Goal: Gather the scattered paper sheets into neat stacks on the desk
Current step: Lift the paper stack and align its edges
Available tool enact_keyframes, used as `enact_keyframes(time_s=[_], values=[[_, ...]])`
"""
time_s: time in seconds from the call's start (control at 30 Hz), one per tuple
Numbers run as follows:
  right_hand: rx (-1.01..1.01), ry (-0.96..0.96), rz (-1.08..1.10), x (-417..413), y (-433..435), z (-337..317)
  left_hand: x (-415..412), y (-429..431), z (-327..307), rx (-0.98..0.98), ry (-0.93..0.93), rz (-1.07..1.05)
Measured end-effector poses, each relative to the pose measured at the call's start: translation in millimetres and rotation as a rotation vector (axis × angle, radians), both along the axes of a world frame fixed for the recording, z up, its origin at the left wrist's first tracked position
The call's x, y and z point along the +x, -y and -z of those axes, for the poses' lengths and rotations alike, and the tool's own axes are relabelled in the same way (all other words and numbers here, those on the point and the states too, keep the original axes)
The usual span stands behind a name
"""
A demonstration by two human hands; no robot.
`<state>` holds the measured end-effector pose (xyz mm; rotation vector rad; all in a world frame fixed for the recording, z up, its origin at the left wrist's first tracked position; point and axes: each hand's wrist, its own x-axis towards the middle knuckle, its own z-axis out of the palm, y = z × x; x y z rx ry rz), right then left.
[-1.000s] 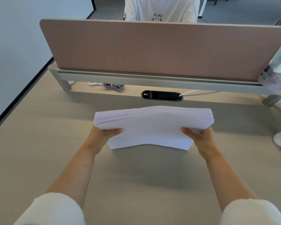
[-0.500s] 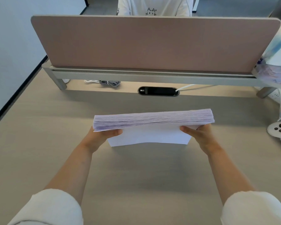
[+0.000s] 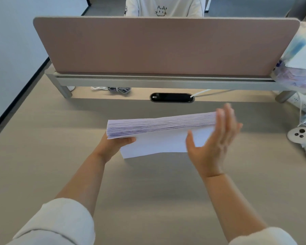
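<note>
A thick stack of white paper sheets stands on its long edge at the middle of the beige desk, its top edge facing me and tilted up to the right. My left hand grips the stack's left end, thumb on the near face. My right hand is open, fingers spread and blurred, flat against the stack's right end and holding nothing.
A pink divider panel on a grey rail closes off the back of the desk, with a person in a white shirt behind it. A black cable port and coiled cables lie under the rail. A white controller and plastic bags sit at the right.
My right hand let go of the stack's right end and opened flat beside it. The stack tipped further upright and its right end rose. The left hand kept its grip.
</note>
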<state>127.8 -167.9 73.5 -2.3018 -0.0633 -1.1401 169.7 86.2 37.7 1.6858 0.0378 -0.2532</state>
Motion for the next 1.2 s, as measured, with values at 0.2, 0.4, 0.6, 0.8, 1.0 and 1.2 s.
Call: enact_keyframes(time_s=[0.2,0.4,0.6,0.8,1.0,1.2], values=[[-0.675,-0.642,-0.287,25.0,-56.2,-44.8,-2.8,-3.3,-4.3,-0.015,0.029,0.051],[-0.804,-0.918,-0.242,38.0,-61.1,-59.8,-7.9,-1.5,-6.8,-0.018,0.009,0.035],[-0.799,-1.021,-0.271,42.0,-62.8,-76.2,-15.9,-4.4,-10.0,0.008,-0.019,-0.003],[-0.565,-0.846,-0.346,24.7,-61.8,-85.0,-20.4,-27.7,-34.6,0.217,0.151,-0.257],[0.249,-0.800,-0.440,13.9,-37.9,-80.3,-25.9,-42.8,-33.6,-0.271,0.215,-0.279],[0.740,-0.712,-0.469,-4.9,-25.3,-28.9,-32.7,-19.3,-45.1,-0.374,0.172,-0.160]])
